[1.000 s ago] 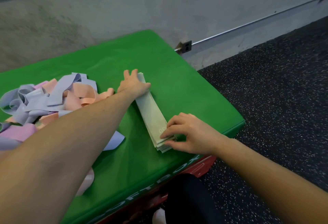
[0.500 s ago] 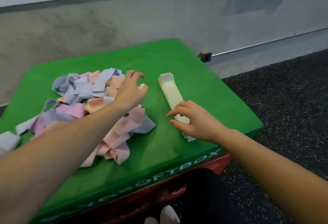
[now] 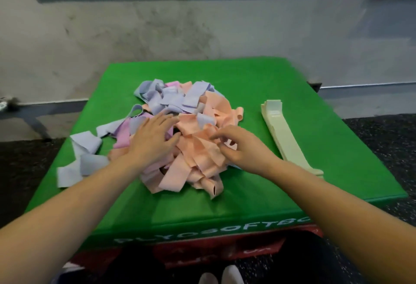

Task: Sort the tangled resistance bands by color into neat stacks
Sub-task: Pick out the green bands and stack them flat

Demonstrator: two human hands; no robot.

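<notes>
left hand (image 3: 151, 141) flat on the tangled pile (image 3: 180, 135), fingers straight, holding nothing | right hand (image 3: 242, 146) fingers curled, pinching a peach band (image 3: 202, 148) | pile mid green box top (image 3: 247, 202) | pale stack (image 3: 286, 137) by our right edge

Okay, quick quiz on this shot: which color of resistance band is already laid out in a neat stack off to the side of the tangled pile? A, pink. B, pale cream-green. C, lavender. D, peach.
B: the pale cream-green stack lies flat and aligned on the green box, apart from the tangled pile, where lavender, peach and pink bands are mixed together under the left hand and right hand.
</notes>
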